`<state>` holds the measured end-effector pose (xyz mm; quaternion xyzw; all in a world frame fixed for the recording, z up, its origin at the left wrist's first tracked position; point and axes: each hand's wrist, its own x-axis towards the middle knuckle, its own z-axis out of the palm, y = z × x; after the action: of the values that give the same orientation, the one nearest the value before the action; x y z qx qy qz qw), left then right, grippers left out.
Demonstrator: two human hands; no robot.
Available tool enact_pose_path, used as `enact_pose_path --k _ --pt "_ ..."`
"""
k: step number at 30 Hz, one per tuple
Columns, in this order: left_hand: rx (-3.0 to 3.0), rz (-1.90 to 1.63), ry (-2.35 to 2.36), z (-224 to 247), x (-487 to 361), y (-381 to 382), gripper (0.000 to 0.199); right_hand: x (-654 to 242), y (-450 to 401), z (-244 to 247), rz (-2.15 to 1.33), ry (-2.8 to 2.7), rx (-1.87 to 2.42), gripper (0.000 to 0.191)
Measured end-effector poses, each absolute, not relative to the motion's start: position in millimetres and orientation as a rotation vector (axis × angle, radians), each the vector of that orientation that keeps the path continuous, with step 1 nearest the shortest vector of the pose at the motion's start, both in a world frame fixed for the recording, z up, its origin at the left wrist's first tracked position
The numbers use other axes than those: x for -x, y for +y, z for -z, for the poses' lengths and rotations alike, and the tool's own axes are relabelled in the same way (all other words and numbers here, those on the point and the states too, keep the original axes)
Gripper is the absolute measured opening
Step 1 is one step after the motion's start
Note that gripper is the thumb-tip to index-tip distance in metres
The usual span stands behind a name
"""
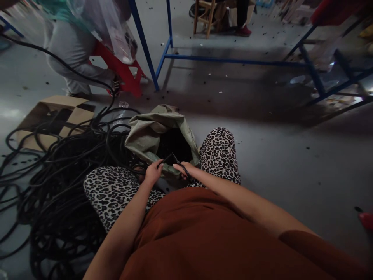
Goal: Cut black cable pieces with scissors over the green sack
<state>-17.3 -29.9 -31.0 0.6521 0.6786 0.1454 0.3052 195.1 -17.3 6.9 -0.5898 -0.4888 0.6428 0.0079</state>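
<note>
My left hand is closed around a thin black rubber strip, whose free end sticks out over the mouth of the sack. In my right hand is a pair of scissors with black handles; the blades point up and left, close to the strip's end. Whether the blades touch the strip I cannot tell. Between my knees stands a grey-green woven sack with its top spread wide. Dark pieces lie inside it, too dim to make out singly.
A large tangle of black rubber strip covers the floor at left, beside an open cardboard box. Ahead stands a blue metal frame. A person sits on a red stool at upper left. Small black bits dot the floor.
</note>
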Motion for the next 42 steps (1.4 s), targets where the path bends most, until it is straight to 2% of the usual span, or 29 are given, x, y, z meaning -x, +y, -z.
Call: enact_pose_path --k 21,33,42 --pt "-1.834 -0.352 1.714 30 11 -32 0.032 -191 -20 -25 -2.082 -1.498 1.809 0.048" --pt "-1.877 -0.312 1.704 26 11 -31 0.034 -190 -19 -19 -2.099 -1.481 1.803 0.048" --pt "-1.904 -0.270 1.683 36 11 -23 0.036 -192 -15 -24 -1.975 -1.556 1.907 0.042"
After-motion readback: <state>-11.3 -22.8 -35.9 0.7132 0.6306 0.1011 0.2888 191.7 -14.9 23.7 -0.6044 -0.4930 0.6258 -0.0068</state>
